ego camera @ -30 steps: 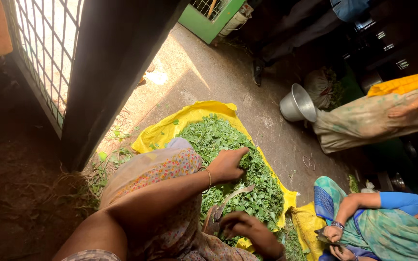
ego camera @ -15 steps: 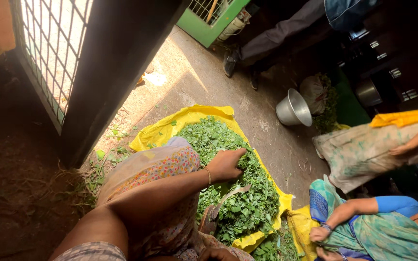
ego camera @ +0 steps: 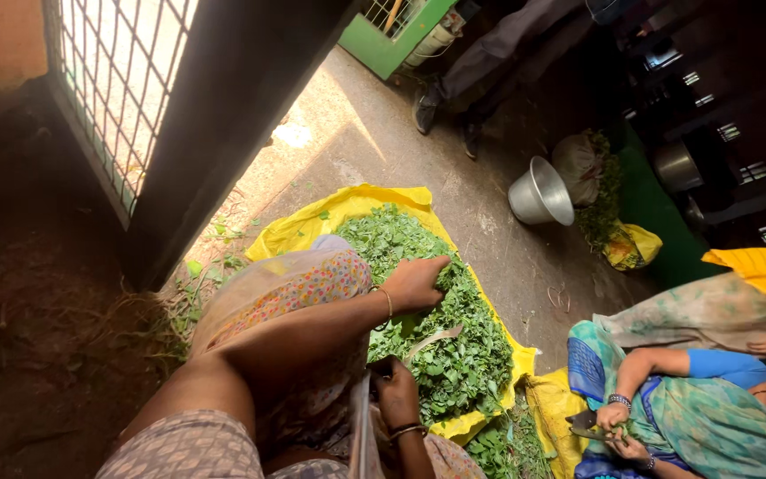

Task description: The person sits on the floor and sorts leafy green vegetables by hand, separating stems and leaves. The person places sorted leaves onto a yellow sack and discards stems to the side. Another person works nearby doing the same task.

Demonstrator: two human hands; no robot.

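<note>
A heap of green leaves [ego camera: 436,328] lies on a yellow sheet [ego camera: 347,208] spread over the concrete floor. The left hand [ego camera: 414,282] rests palm-down on the heap's middle, fingers curled into the leaves, while the right hand [ego camera: 396,390] sits at the heap's near edge, closed around a leafy stem. Beyond the heap stands a tilted metal pot [ego camera: 541,192].

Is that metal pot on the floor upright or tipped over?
Tipped. The metal pot lies on its side, its open mouth facing sideways toward the camera.
</note>
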